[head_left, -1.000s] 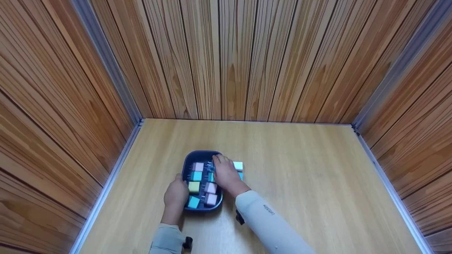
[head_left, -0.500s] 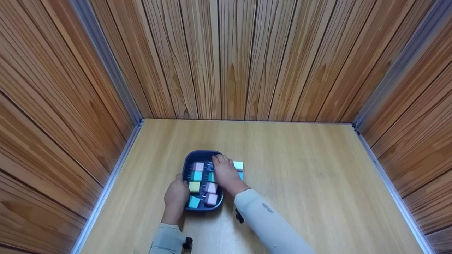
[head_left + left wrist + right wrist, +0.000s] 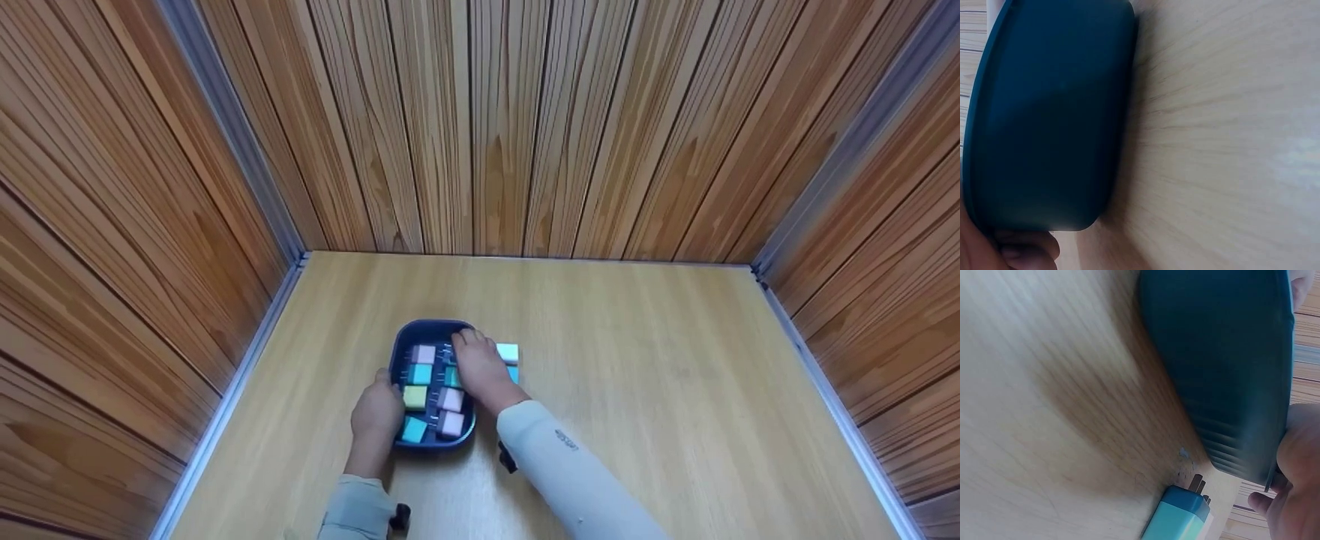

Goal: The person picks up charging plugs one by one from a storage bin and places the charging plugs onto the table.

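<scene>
Clearly, both hands hold the dark blue tub by its rim. The left hand grips the left long side around its middle; in the left wrist view, curled digits show beneath the lip. The right hand grips the right side farther away, near the far corner, with fingertips over the rim and a digit below it. The gap between finger and thumb is just a wall's thickness on each side.

The tub sits between the two sets of fingers, its mouth up and its long axis running away from the person. Between the fingers, two columns of blocks lie inside: lilac, teal, yellow and teal by the left fingers, the nearest teal one turned askew; two lilac and a partly covered teal by the right.

Just right of the right fingers, a teal plug lies with prongs toward the tub's foot, and a pale block lies just beyond it. Tabletop spreads widely to the right of those, and less widely left of the left fingers to the metal strip. The plank wall rises well beyond the fingertips.
</scene>
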The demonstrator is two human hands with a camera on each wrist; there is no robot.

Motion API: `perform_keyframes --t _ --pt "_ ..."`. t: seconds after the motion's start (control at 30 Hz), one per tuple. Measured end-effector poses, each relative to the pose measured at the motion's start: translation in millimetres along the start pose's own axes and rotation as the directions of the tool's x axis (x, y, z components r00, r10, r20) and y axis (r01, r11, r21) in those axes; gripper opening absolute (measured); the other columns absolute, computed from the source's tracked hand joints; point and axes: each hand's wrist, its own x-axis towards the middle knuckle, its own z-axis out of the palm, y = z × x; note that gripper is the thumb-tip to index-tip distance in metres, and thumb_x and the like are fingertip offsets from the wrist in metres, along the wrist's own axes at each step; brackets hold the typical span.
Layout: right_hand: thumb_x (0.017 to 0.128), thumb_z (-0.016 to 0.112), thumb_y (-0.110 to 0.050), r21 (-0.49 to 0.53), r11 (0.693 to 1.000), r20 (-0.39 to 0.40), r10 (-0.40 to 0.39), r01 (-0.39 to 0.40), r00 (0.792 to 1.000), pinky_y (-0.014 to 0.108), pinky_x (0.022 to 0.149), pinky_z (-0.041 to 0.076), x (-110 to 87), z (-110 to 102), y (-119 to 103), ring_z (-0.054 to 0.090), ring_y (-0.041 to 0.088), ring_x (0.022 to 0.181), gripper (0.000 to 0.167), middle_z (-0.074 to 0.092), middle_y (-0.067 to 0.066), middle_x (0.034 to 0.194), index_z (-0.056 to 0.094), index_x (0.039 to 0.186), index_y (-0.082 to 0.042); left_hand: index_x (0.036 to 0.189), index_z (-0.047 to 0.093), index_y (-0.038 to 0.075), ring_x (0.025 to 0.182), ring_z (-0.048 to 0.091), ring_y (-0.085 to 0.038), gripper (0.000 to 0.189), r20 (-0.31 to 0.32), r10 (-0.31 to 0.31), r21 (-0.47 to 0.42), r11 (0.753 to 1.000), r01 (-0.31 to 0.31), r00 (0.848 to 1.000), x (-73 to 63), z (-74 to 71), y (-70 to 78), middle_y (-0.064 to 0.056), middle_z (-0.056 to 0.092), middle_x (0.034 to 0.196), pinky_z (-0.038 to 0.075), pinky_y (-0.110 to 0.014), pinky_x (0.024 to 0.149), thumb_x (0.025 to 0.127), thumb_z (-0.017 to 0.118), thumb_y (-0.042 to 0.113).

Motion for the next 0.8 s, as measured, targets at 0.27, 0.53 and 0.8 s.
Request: perform_keyframes --t 0.27,0.53,0.8 --pt "0.108 0.044 -0.009 -0.133 0.990 -0.076 -0.059 0.048 0.995 0.046 0.117 0.035 1.0 3.1 -0.7 0.043 0.028 0.143 0.041 0.050 0.012 0.149 0.050 0.148 -0.006 0.145 0.046 0.000 0.105 0.070 -0.038 0.043 -0.008 0.005 0.002 1.000 -0.005 1.000 -0.5 0.7 -0.3 -0.024 0.070 0.118 0.055 -0.055 0.080 0.107 0.045 0.022" --pt "0.109 0.042 -0.009 -0.173 0.982 -0.081 -0.084 0.069 0.993 0.045 0.118 0.035 1.5 4.5 0.6 0.046 0.030 0.141 0.038 0.053 0.014 0.145 0.050 0.146 -0.006 0.146 0.044 0.000 0.097 0.071 -0.033 0.044 -0.005 -0.006 0.018 1.000 0.006 1.000 0.9 2.1 1.3 -0.022 0.071 0.113 0.055 -0.052 0.076 0.108 0.044 0.022" --pt "0.109 0.045 -0.014 -0.142 0.988 -0.036 -0.061 0.055 0.998 0.057 0.121 0.025 2.0 2.8 1.1 0.040 0.030 0.147 0.042 0.049 0.012 0.152 0.047 0.152 -0.010 0.151 0.040 0.001 0.099 0.071 -0.032 0.048 0.010 -0.014 0.014 1.000 0.013 1.000 0.9 1.1 2.7 -0.022 0.070 0.117 0.055 -0.051 0.079 0.109 0.043 0.023"
